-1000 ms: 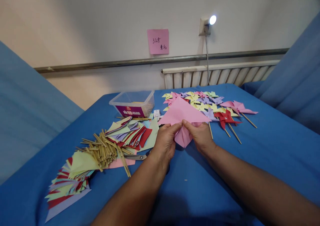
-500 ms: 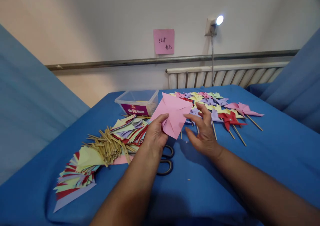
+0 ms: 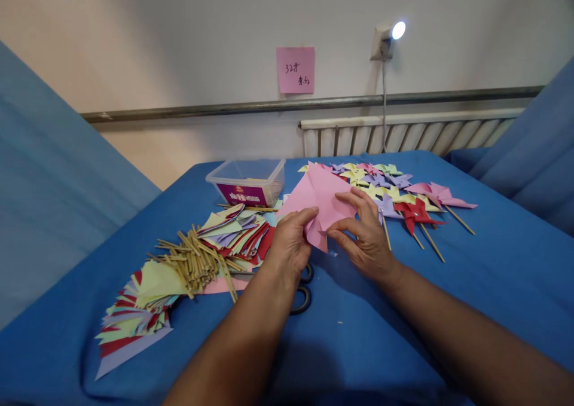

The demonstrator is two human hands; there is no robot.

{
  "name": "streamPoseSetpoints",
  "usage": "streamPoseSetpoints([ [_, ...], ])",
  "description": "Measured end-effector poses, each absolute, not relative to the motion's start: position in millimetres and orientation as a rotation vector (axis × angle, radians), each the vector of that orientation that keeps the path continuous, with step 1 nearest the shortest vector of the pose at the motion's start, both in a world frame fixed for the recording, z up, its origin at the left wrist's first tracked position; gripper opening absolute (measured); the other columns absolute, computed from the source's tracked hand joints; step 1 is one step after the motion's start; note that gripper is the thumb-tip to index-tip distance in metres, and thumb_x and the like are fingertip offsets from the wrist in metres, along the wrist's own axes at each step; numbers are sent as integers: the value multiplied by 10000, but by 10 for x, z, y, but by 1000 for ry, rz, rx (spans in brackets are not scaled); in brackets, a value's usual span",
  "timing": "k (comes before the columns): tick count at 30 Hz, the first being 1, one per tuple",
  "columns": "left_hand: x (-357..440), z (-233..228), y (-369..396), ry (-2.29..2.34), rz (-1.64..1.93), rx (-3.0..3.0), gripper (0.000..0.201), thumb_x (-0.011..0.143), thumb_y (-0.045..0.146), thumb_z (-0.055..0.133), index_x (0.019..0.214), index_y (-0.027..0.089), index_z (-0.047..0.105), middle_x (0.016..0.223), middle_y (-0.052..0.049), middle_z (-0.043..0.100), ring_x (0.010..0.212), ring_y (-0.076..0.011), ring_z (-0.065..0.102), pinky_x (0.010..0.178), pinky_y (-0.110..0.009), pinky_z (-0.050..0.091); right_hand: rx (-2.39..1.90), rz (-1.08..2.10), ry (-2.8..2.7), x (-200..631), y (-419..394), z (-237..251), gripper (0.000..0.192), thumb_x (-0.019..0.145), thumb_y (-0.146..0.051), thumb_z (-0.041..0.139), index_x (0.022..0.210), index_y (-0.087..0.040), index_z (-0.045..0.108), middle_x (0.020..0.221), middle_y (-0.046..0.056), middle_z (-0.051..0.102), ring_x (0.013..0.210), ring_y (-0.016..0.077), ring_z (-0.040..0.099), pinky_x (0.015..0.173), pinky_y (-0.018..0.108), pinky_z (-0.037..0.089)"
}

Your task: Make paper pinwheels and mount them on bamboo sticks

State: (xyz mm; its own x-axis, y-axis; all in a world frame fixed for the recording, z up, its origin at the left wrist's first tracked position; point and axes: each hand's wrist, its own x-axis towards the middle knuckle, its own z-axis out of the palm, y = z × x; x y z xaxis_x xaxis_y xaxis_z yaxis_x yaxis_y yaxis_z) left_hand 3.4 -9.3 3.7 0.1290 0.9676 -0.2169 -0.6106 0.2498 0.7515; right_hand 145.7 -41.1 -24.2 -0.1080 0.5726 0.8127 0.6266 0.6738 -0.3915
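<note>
Both hands hold a pink paper square with cuts in it, raised above the table. My left hand pinches it near the middle, thumb on top. At its lower right edge, my right hand grips a corner flap between thumb and fingers. Black-handled scissors lie on the cloth below my left wrist, partly hidden by it. Finished paper pinwheels in red, purple, yellow and pink, on sticks, lie behind and to the right of my right hand.
On the left are a heap of short wooden sticks, a fanned pile of coloured paper and a second paper pile. A clear plastic box stands at the back of the blue-covered table.
My right hand has moved from beside the paper to gripping its corner flap. The paper has turned a little and its lower corner is now bent.
</note>
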Motion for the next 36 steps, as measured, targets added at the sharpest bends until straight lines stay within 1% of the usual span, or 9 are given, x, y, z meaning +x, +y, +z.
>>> streamPoseSetpoints([
  [5, 86, 10, -142, 855, 1270, 637, 199, 530, 132, 787, 646, 132, 625, 610, -13, 644, 545, -119, 568, 606, -255, 466, -1081, -19, -1632, 1456, -409, -214, 60, 806, -246, 648, 748, -235, 653, 1213, 56, 568, 1291, 300, 396, 1083, 547, 295],
  [7, 101, -4, -154, 889, 1256, 667, 187, 537, 146, 783, 601, 145, 607, 581, -4, 624, 534, -115, 556, 603, -257, 455, -1119, 4, -1615, 1466, -389, -218, 66, 785, -240, 658, 720, -234, 646, 1171, 55, 591, 1270, 301, 414, 1066, 544, 313],
  [10, 115, -23, -164, 910, 1228, 727, 159, 552, 168, 773, 593, 153, 620, 584, -10, 628, 544, -123, 566, 613, -265, 446, -1147, 53, -1615, 1485, -356, -225, 96, 776, -252, 661, 685, -235, 636, 1131, 52, 612, 1245, 297, 435, 1046, 536, 336],
  [17, 128, -35, -186, 912, 1188, 735, 143, 552, 174, 776, 614, 142, 651, 601, -30, 648, 549, -128, 576, 609, -262, 443, -1184, 127, -1633, 1526, -311, -255, 115, 768, -289, 672, 663, -247, 650, 1137, 47, 624, 1250, 305, 428, 1022, 547, 343],
  [22, 134, -30, -194, 919, 1168, 737, 174, 547, 186, 795, 607, 148, 636, 601, -32, 648, 558, -132, 577, 603, -259, 442, -1207, 152, -1634, 1533, -300, -272, 132, 765, -296, 676, 651, -239, 643, 1126, 48, 632, 1236, 302, 441, 1010, 544, 351],
  [28, 143, -24, -197, 927, 1176, 741, 183, 539, 167, 797, 590, 150, 622, 575, -8, 619, 537, -109, 549, 579, -238, 422, -1214, 165, -1634, 1531, -299, -270, 157, 774, -310, 669, 640, -234, 638, 1105, 51, 638, 1224, 300, 452, 1000, 539, 363],
  [36, 130, -25, -189, 964, 1159, 758, 222, 536, 180, 801, 572, 159, 583, 578, -9, 619, 544, -116, 559, 587, -243, 406, -1173, 172, -1654, 1552, -298, -243, 143, 771, -274, 662, 638, -238, 623, 1085, 48, 645, 1196, 285, 476, 992, 520, 381],
])
